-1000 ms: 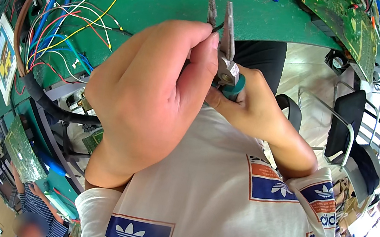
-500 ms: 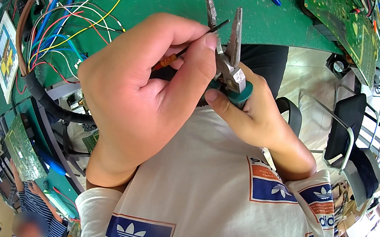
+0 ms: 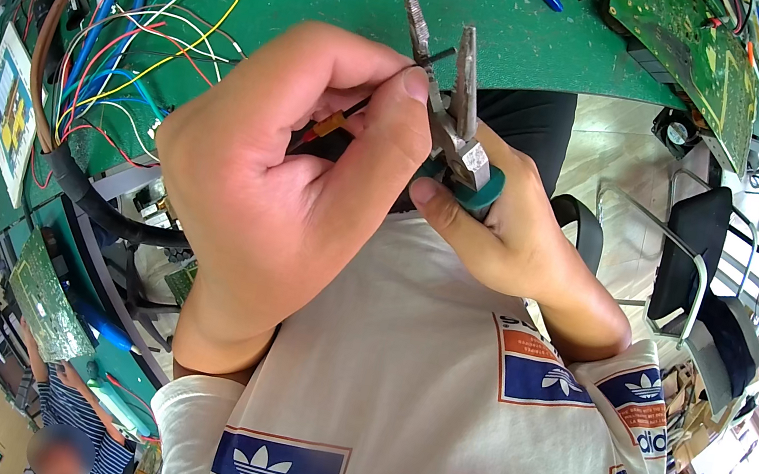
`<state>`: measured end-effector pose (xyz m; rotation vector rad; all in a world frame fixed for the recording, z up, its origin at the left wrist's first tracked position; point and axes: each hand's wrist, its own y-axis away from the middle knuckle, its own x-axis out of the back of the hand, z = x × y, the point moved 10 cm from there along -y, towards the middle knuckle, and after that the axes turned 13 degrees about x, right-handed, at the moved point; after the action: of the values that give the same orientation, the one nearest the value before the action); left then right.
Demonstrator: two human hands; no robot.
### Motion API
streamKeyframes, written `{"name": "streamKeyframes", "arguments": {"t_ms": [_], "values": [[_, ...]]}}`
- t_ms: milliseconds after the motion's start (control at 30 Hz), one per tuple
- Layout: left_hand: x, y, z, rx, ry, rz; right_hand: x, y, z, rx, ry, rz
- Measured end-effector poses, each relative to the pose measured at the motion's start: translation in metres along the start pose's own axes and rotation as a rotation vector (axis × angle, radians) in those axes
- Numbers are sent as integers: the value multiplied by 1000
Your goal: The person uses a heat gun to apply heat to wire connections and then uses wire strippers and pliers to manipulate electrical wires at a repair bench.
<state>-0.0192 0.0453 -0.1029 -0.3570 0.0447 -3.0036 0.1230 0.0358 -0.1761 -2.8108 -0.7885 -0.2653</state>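
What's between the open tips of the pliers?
A thin dark wire crosses between the tips of the pliers, pinched by the left hand. The right hand covers the pliers' green handles.

The person wears a short-sleeved T-shirt (image 3: pixel 432 399) in off-white, loose and creased across the front, with the sleeve ends at the upper arms and both forearms bare. Each sleeve carries a rectangular patch printed in blue with an orange band along its top edge, a white three-leaf emblem in the middle and small lettering under it. The left hand (image 3: pixel 278 179) and right hand (image 3: pixel 503 228) seem to carry no ring, watch or glove, though much of the fingers is hidden.
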Motion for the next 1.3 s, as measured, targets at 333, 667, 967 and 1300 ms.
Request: {"name": "streamKeyframes", "arguments": {"t_ms": [333, 667, 967, 1300], "values": [[-1, -1, -1, 20, -37, -7, 0, -1, -1, 42, -6, -7], [-1, -1, 2, -24, -70, -17, -5, 3, 5, 31, -93, 0], [-4, -1, 6, -87, -114, -16, -6, 9, 11, -38, -108, 13], [-6, 0, 8, -137, -167, -4, -4, 8, 11, 15, -22, -26]]}}
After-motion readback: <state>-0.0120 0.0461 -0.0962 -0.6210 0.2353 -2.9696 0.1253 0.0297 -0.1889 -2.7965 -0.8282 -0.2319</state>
